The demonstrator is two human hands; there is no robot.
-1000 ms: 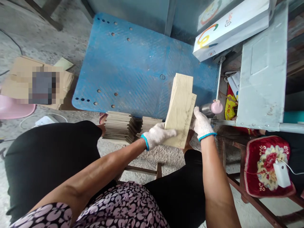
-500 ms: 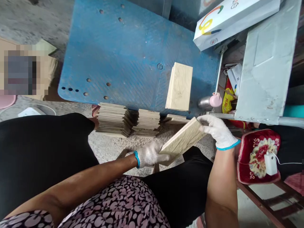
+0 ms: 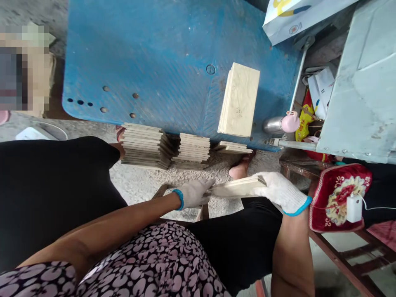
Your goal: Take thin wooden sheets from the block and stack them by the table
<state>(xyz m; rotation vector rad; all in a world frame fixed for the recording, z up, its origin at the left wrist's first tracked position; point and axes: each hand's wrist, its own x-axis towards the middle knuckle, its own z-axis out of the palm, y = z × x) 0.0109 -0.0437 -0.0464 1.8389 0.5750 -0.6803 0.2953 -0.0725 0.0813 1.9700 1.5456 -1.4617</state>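
We grip one cream tile (image 3: 236, 188) flat between our gloved left hand (image 3: 193, 193) and right hand (image 3: 280, 190). At twelve o'clock a small pile of tiles (image 3: 239, 100) already lies on the blue table (image 3: 154, 62); the floor stacks (image 3: 145, 145) at eleven o'clock seem still left.

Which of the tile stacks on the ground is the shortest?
The rightmost stack, just under the blue platform's edge near the foot. It is only a few tiles high, while the left stack and middle stack stand much taller.

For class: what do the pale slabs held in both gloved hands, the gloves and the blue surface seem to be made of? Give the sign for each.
Slabs: probably ceramic tile, judging by the cream marbled face and thin rigid edges; stone is possible. Gloves on the left hand and right hand: knitted cotton-like fabric, with a visible weave and blue cuffs. Blue surface: seemingly painted metal, ribbed, with holes.
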